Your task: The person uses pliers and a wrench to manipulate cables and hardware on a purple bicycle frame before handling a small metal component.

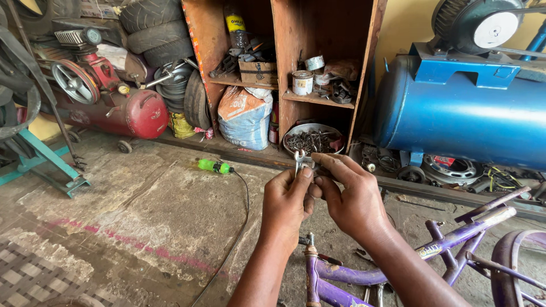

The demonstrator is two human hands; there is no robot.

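Note:
Both my hands meet in the middle of the head view, above a purple bicycle frame (pixel 364 276). My left hand (pixel 287 204) and my right hand (pixel 350 196) pinch a small metal spanner (pixel 303 162) between their fingertips; its open jaw sticks up above my fingers. The rest of the spanner is hidden inside my grip. The bicycle frame lies on the concrete floor at the bottom right, with a purple wheel rim (pixel 520 250) beside it.
A wooden shelf unit (pixel 284 74) with tins and a metal bowl of parts (pixel 313 139) stands ahead. A blue compressor tank (pixel 460 108) is at right, a red compressor (pixel 122 111) and tyres at left. A green-handled tool (pixel 215 166) with a black cable lies on the floor.

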